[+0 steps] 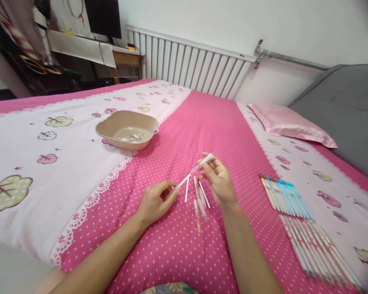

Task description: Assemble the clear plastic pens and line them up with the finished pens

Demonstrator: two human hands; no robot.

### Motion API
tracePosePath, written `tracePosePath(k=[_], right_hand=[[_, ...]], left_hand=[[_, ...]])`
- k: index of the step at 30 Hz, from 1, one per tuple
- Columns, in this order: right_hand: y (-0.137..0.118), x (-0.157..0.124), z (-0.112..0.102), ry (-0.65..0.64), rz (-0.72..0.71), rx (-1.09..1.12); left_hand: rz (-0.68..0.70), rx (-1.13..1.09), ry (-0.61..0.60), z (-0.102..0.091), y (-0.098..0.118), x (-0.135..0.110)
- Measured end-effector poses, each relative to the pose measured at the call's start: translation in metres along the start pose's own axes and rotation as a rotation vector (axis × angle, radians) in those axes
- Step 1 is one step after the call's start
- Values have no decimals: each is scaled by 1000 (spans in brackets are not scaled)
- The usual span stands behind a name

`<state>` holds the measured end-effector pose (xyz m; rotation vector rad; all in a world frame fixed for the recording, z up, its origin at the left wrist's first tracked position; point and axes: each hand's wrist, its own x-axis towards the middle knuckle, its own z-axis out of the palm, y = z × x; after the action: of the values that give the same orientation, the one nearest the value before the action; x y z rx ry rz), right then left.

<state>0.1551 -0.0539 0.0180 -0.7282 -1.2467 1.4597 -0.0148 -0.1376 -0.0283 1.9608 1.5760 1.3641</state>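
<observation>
My left hand [156, 203] pinches the lower end of a thin white pen refill [184, 180], its fingers closed. My right hand [218, 180] grips a clear, pinkish pen barrel [201, 165] between thumb and fingers. Refill and barrel meet in one slanting line above the bed; I cannot tell how far one sits inside the other. Just below them, on the dotted pink sheet, lie a loose white stick [187, 189], a dark-tipped white refill [204, 194] and several pink patterned pen parts [197, 216].
A beige basin [106, 132] holding small white pieces [135, 136] stands on the bed to the left. Rows of blue and orange pens [286, 196] and pale pink pens [319, 249] lie at right. Behind are a pink pillow [291, 124], a radiator [187, 61] and a desk [127, 59].
</observation>
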Motion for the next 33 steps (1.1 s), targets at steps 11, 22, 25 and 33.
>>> tracePosePath(k=[11, 22, 25, 33], right_hand=[[1, 0, -3, -40, 4, -59], [11, -5, 7, -188, 49, -142], [15, -6, 11, -243, 65, -162], [17, -9, 16, -305, 104, -179]], left_hand=[[0, 2, -5, 0, -3, 0], [-12, -18, -2, 0, -1, -1], [-20, -13, -2, -1, -2, -1], [-59, -25, -32, 0, -4, -3]])
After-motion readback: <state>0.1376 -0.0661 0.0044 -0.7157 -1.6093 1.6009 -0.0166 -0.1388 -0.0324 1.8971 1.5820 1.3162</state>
